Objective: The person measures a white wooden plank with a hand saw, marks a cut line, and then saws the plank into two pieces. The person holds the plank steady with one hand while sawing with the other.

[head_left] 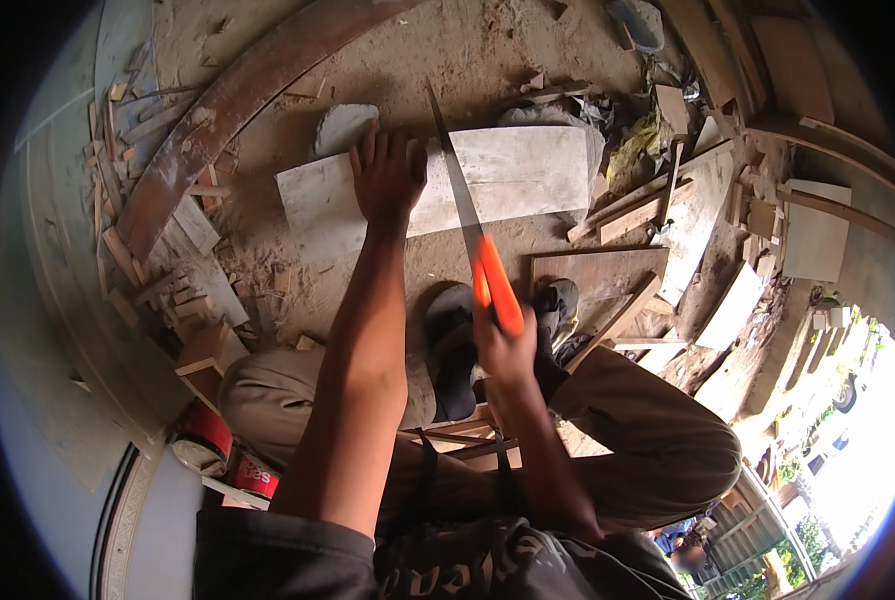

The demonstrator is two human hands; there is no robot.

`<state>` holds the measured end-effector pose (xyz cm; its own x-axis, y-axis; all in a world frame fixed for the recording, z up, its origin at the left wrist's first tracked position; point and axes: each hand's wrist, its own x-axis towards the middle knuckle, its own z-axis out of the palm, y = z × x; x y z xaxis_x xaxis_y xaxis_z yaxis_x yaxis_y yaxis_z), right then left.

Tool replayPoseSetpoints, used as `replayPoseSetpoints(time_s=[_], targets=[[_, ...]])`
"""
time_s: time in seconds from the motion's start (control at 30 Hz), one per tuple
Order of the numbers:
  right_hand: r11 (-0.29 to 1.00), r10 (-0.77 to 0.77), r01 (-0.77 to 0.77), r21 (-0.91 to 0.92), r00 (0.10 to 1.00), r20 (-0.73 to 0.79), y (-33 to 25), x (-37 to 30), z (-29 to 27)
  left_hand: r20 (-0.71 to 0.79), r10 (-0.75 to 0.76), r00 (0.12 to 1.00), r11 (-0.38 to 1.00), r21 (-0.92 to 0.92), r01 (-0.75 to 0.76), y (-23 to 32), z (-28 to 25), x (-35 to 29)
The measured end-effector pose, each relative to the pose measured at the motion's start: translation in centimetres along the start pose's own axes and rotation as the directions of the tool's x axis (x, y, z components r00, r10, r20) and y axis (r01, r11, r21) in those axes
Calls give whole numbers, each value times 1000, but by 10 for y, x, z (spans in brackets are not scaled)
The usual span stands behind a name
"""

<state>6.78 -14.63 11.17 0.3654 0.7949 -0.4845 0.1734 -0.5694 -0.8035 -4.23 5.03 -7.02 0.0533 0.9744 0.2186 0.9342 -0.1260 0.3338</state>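
Observation:
A whitish, weathered wooden board (508,170) lies across the ground in front of me, slightly tilted. My left hand (386,180) rests on its left half, fingers spread and reaching to the far edge. In my right hand (508,345) is a handsaw (460,185), gripped by its orange handle. Its blade crosses the board just right of my left hand, with the tip past the far edge. Motion smears the right hand a little. A grey stone block (346,130) sits against the board's far edge, and grey material shows beneath the right end.
A curved brown beam (238,110) arcs along the left. Wood scraps (203,280) litter the left side; planks (608,275) and offcuts pile up at right. My dark shoes (452,310) are just below the board. Red cans (203,438) stand at lower left.

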Motion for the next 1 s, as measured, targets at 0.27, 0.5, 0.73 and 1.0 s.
replayPoseSetpoints(time_s=[0.27,0.5,0.73,1.0], targets=[[999,-25,25,28,1000,8,9,-86,-36,87,-63,994,998,5,63,-2,-7,2],[996,-91,91,-12,996,-19,-10,50,26,57,-15,998,1000,-21,16,1,-3,-4],[991,63,-64,116,998,12,-4,-69,-22,49,-40,998,999,-27,41,-3,-5,2],[997,-64,63,42,997,35,26,-21,-1,2,-13,1000,1000,0,13,-4,-2,-11]])
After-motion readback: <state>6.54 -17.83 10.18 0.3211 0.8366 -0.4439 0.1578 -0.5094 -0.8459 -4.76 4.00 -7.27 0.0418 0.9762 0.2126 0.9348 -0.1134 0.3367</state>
